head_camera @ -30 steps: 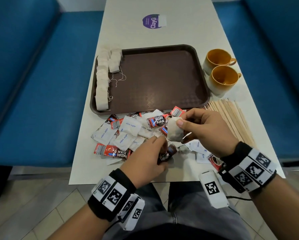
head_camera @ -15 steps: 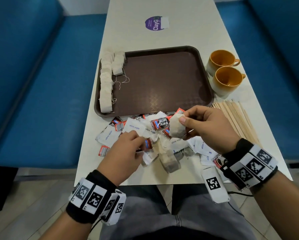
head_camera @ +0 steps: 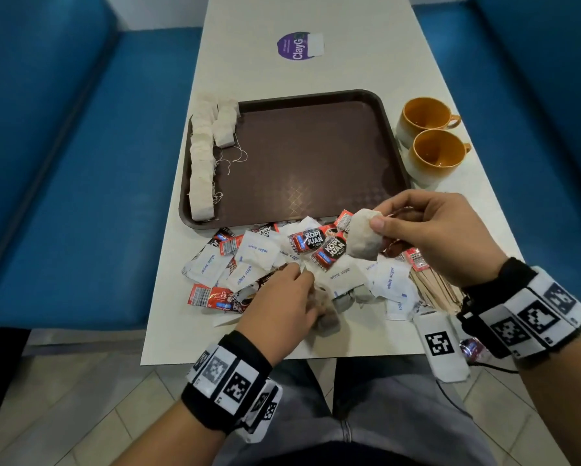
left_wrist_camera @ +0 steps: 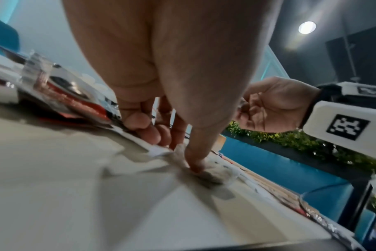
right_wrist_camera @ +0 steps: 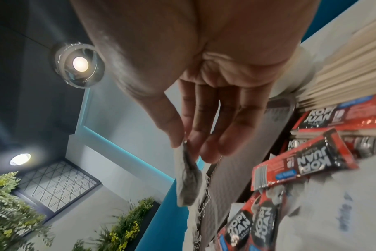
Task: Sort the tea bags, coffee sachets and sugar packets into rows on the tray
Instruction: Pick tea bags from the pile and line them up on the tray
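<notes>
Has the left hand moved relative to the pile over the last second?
Yes. The left hand slid left along the pile's near edge, then back right, and now touches a loose tea bag near the table edge.

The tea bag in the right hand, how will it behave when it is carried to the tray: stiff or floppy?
Probably floppy: the tea bag hangs limp from the right hand, pinched only at its top. Likely light, since thumb and fingertip suffice. Its loose thread may snag on the tray.
</notes>
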Tool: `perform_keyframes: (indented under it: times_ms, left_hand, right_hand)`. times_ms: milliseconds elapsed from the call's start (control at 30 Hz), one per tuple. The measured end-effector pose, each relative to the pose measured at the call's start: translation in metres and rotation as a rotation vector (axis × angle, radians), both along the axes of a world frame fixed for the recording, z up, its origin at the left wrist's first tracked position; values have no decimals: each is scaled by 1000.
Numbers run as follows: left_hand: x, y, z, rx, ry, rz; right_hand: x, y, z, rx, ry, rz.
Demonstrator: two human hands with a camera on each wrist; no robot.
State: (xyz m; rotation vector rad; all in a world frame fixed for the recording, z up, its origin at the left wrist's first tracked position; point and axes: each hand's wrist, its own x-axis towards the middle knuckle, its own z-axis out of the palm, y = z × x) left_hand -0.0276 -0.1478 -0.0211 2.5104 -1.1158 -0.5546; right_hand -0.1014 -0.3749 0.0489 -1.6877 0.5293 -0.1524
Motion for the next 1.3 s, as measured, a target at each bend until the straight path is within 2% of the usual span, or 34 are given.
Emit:
perform_keyframes:
  times_ms: [200,333,633,800,1000,1100,1300]
  left_hand:
    - [5,6,8,-159,128,52]
    - [7,9,13,-281,234,173]
    - [16,13,21,-516,373,338]
    - [14,11,36,-634,578,415]
    - [14,9,36,-730,789,454]
    - [14,10,34,-775,823,444]
    - [15,10,23,-761,744,384]
  right_hand:
    - [-12,-10,-1,44,43,-11]
    - [-10,-7,-12,101,70,-7]
    - [3,26,-16,202,27,220]
    - [9,41,-22,149,43,309]
    - [13,43,-29,119,29,241]
    - [14,45,-28,121,12,202]
    - [5,32,-10,-33,32,226]
